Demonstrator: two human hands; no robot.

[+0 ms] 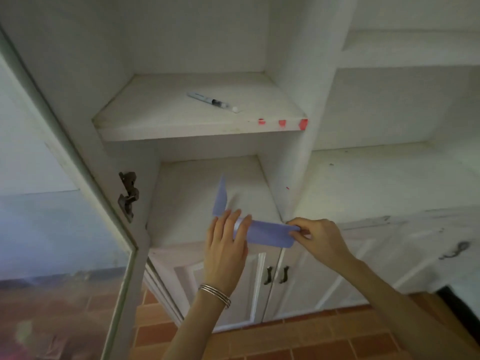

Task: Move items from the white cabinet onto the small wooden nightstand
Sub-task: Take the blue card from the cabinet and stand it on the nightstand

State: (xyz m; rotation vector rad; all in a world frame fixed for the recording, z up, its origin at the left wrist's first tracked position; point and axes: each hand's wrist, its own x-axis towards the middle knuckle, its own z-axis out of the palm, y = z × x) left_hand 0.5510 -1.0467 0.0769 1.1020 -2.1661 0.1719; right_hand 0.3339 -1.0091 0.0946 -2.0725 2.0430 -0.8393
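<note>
A flat lilac-blue strip (270, 233), bent so that one end stands up and the other lies level, sits low in the centre of the frame, at the front edge of the lower open shelf of the white cabinet (293, 81). The right hand (320, 236) pinches the level end between thumb and fingertips, the other fingers curled in. The left hand (225, 246) lies flat with fingers stretched over the strip near its bend; whether it grips anything cannot be told. Thin silver bangles (215, 294) ring that wrist. On the shelf above, upper centre, a syringe-like pen (211, 101) lies at a slant. Red marks (281, 123) dot that shelf's front edge. A glass door (78, 178) hangs open at left.
</note>
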